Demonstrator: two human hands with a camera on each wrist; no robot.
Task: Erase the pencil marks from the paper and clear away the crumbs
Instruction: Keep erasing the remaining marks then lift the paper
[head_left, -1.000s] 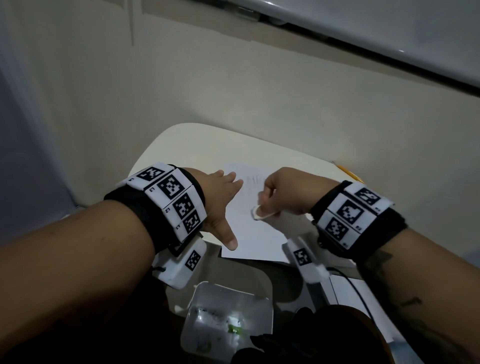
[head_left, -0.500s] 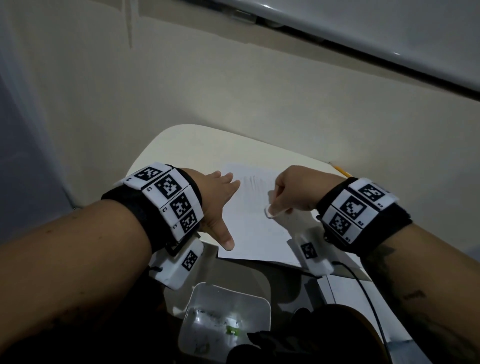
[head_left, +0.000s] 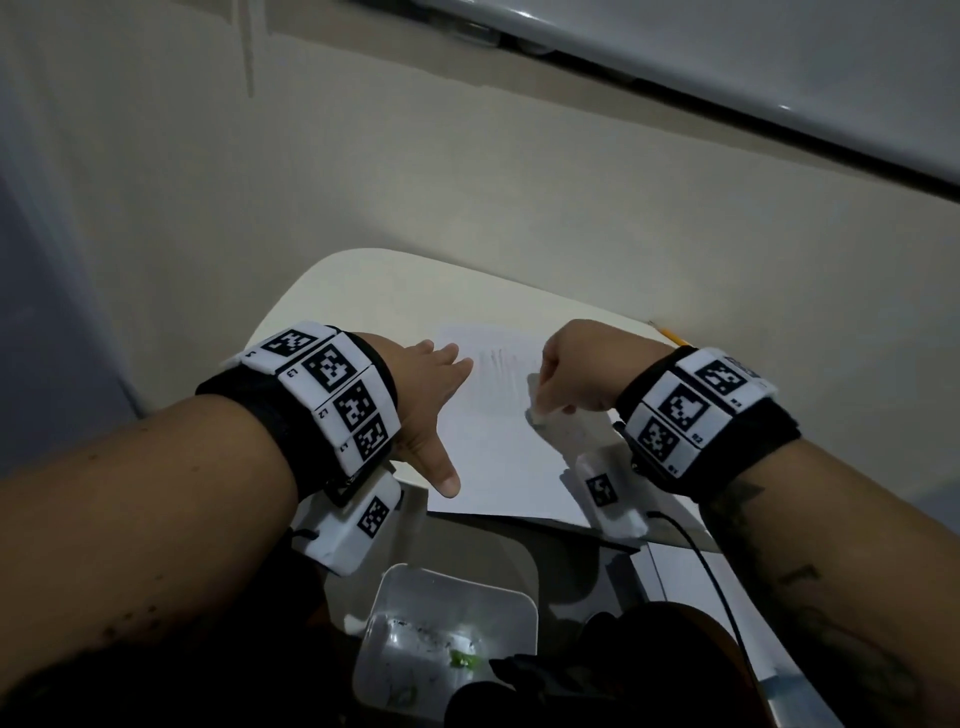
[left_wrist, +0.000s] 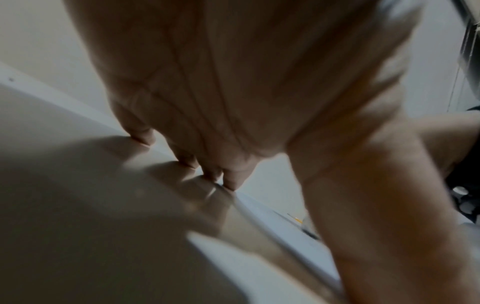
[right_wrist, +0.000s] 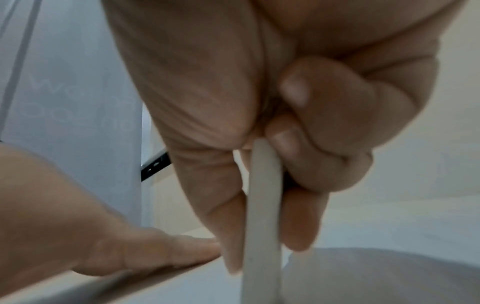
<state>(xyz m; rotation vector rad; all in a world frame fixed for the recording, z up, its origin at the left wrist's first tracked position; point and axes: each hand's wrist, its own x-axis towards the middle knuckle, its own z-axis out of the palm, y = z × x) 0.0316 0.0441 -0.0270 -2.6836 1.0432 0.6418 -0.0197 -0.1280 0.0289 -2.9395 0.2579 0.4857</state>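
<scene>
dim, cool light with soft shadows, blurred wrist views (wide-angle stretch at edges)

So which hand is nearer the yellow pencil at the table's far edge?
Right. The right hand pinches the eraser on the paper, nearer the pencil; the left hand lies flat on the paper's opposite edge.

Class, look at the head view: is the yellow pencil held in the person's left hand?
No. The left hand presses flat on the paper, while the pencil lies at the table's far right edge.
</scene>
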